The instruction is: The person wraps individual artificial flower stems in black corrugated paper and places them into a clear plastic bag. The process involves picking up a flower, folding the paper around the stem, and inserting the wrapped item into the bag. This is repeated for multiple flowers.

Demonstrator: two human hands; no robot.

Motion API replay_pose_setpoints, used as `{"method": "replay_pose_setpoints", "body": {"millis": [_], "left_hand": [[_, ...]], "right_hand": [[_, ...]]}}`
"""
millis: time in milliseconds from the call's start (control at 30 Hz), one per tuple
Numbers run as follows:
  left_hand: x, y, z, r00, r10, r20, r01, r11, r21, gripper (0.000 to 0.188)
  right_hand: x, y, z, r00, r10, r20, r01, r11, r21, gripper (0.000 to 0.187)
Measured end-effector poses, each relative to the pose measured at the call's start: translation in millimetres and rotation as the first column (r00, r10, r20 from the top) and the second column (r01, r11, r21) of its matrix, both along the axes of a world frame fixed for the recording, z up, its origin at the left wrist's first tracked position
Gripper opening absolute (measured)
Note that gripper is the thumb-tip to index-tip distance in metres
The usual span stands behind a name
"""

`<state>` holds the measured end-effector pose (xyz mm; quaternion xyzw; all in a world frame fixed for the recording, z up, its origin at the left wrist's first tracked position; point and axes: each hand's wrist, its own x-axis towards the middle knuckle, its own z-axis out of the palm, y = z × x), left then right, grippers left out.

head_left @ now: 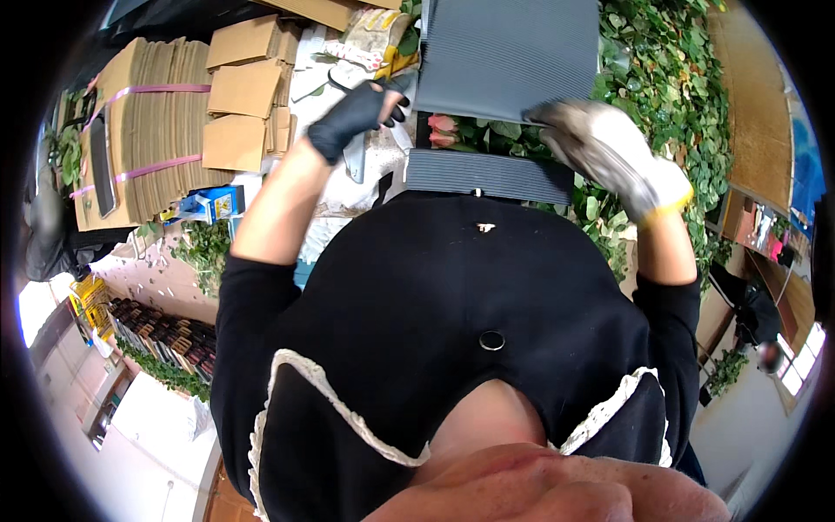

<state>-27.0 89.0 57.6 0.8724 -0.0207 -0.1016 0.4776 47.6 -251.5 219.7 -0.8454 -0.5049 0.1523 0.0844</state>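
Note:
A dark grey ribbed sheet [513,52] stands at the far side of the work area, with a narrower ribbed strip [491,174] close to my body. Pink roses [443,130] and green leaves [504,137] show in the gap between them. My left hand [355,117], in a black glove with some bare finger skin showing, is left of the sheet. Its fingers are apart and slightly bent, with nothing visible in them. My right hand [609,152] wears a white and grey work glove. Its fingertips reach the sheet's lower right edge, but motion smears them, so their grip is unclear.
Strapped stacks of flat cardboard [156,113] and smaller cardboard pieces [243,91] lie on the left, beside a blue box [213,203]. A worn glove [374,39] lies past my left hand. Leafy stems [665,78] heap along the right.

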Motion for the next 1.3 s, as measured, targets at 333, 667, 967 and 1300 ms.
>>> {"method": "replay_pose_setpoints", "body": {"millis": [333,667,967,1300], "left_hand": [[-32.9,-41.9,-81.7,0.991,-0.025,-0.130,0.006,0.990,-0.142,0.019],[8.2,-87.7,-58.3,0.934,-0.256,0.249,0.203,0.954,0.220,0.081],[16.3,-93.9,-86.8,0.815,-0.243,0.526,0.132,0.962,0.240,0.050],[21.1,-89.9,-88.5,0.850,-0.314,0.423,0.251,0.947,0.200,0.063]], "right_hand": [[23.2,45.2,-110.1,0.983,0.177,-0.042,-0.171,0.978,0.122,0.042],[34.8,76.0,-42.5,0.961,0.278,0.002,-0.278,0.960,-0.018,0.041],[57.6,241.6,-10.4,0.890,0.096,-0.445,-0.193,0.965,-0.179,0.043],[-49.3,323.5,-36.5,0.659,0.695,0.287,-0.751,0.589,0.299,0.039]]}}
